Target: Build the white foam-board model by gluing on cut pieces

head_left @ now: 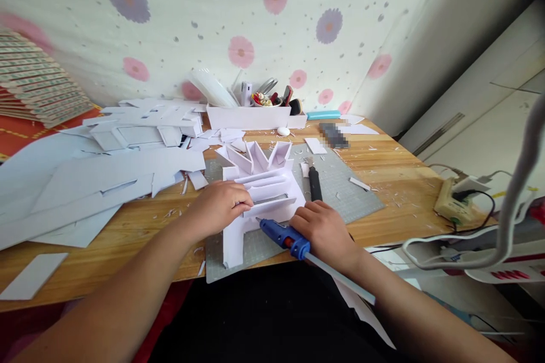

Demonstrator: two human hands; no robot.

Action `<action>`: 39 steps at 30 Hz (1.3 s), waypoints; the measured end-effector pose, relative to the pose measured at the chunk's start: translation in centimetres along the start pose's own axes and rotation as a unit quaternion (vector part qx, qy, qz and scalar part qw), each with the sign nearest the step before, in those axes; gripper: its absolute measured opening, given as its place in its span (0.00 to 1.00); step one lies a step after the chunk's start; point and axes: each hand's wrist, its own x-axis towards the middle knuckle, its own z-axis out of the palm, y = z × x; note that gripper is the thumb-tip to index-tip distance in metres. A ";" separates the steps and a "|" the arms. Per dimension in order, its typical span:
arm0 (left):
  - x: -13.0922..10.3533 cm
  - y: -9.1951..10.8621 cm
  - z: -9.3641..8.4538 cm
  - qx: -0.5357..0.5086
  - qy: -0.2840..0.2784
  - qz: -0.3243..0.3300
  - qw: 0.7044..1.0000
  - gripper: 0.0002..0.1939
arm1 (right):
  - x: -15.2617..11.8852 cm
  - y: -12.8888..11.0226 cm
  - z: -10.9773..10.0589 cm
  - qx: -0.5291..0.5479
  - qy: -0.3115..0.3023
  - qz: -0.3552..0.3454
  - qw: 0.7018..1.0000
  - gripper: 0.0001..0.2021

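Note:
A white foam-board model with raised walls and slanted, V-like partitions lies on the grey cutting mat. My left hand is closed at the model's left side, its thumb and fingers pinching the end of a thin white board strip. In my right hand is a blue hot glue gun, nozzle pointing left, close to the strip's lower edge. A long translucent glue stick sticks out of the gun's back. Just beyond my right hand lies a black-handled craft knife.
White board sheets and cut pieces are piled on the left. A white organizer box with pens and small items stands at the back, near a blurred dark object. At right are a power strip and a thick white cable.

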 end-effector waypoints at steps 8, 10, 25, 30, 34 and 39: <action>-0.2 0.1 0.2 0.002 0.004 -0.005 1.000 0.10 | 1.9 -1.6 0.8 -0.020 -0.004 -0.018 1.000 0.06; -0.1 0.1 0.2 -0.001 0.001 -0.005 1.000 0.10 | 1.9 -1.6 0.9 -0.026 -0.003 -0.016 1.000 0.06; -0.1 -0.5 0.2 -0.004 -0.007 -0.010 1.000 0.09 | -2.4 4.2 -0.5 -0.040 -0.033 0.055 0.997 0.11; -0.1 -0.6 0.2 -0.006 -0.012 -0.007 1.000 0.09 | -3.2 5.4 -0.7 -0.049 -0.040 0.070 0.996 0.08; -0.1 -0.6 0.2 -0.014 -0.011 -0.016 1.000 0.09 | -3.5 5.9 -0.9 -0.046 -0.046 0.077 0.995 0.09; -0.2 -0.7 0.3 -0.019 -0.010 -0.021 1.000 0.10 | -3.6 5.6 -0.9 -0.009 -0.042 0.088 0.995 0.09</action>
